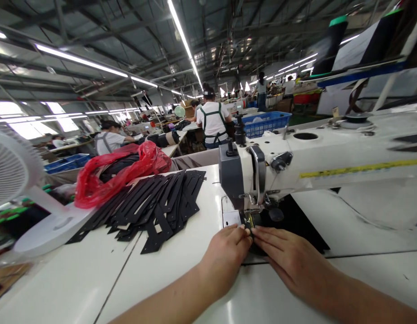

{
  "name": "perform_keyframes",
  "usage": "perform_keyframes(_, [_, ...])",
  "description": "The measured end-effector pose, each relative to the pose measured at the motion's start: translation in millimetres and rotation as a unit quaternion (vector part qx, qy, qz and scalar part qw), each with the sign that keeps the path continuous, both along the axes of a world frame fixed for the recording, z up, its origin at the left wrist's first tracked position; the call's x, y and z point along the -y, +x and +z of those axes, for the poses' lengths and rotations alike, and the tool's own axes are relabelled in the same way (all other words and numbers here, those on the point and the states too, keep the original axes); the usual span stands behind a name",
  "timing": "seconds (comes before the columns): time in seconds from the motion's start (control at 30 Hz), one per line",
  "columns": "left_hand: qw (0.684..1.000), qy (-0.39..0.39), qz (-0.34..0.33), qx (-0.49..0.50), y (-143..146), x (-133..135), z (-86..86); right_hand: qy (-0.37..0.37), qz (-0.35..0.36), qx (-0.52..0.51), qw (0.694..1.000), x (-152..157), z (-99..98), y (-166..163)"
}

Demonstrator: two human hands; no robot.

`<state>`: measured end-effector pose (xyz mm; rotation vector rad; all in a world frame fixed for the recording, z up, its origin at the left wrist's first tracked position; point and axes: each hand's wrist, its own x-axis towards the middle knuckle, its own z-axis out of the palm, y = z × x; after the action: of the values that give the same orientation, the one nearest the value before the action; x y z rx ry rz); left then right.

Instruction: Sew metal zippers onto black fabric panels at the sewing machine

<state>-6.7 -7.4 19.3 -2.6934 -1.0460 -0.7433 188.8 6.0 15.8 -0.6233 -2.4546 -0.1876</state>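
A white sewing machine [269, 166] stands in front of me with a black fabric piece [301, 220] lying under its head. A zipper with gold-coloured teeth [251, 219] runs along the fabric just below the presser foot. My left hand [225, 252] is closed, its fingertips pinching the near end of the zipper beside the metal plate. Close against it, my right hand [292, 256] lies with its fingers stretched flat on the black fabric, the tips touching the zipper's right side. The fingertips partly cover the zipper's near end.
Left on the white table [174, 279] lies a pile of black cut strips [161, 202]. Behind them sits a red plastic bag [124, 168], and a white fan [43, 198] stands further left. Beyond are a blue basket [267, 123] and a person in a white shirt [211, 119].
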Motion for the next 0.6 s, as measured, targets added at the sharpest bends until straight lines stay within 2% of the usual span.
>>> perform_keyframes(0.23, [0.997,-0.063,0.034,0.004,-0.9,-11.4,-4.8,0.015,-0.011,-0.001,1.0,-12.5,-3.1,-3.5])
perform_keyframes(0.4, [0.995,-0.096,0.035,0.023,-3.1,-6.0,-3.9,0.048,-0.051,-0.001,0.998,-9.1,-6.1,-6.5])
perform_keyframes(0.5, [0.995,-0.084,0.035,0.042,-3.8,0.4,-4.0,0.081,-0.077,0.007,0.994,-4.4,-7.7,-4.8])
perform_keyframes(0.6, [0.999,-0.025,0.032,0.034,-2.8,2.6,-5.3,0.116,-0.066,0.035,0.99,-2.9,-7.8,-1.8])
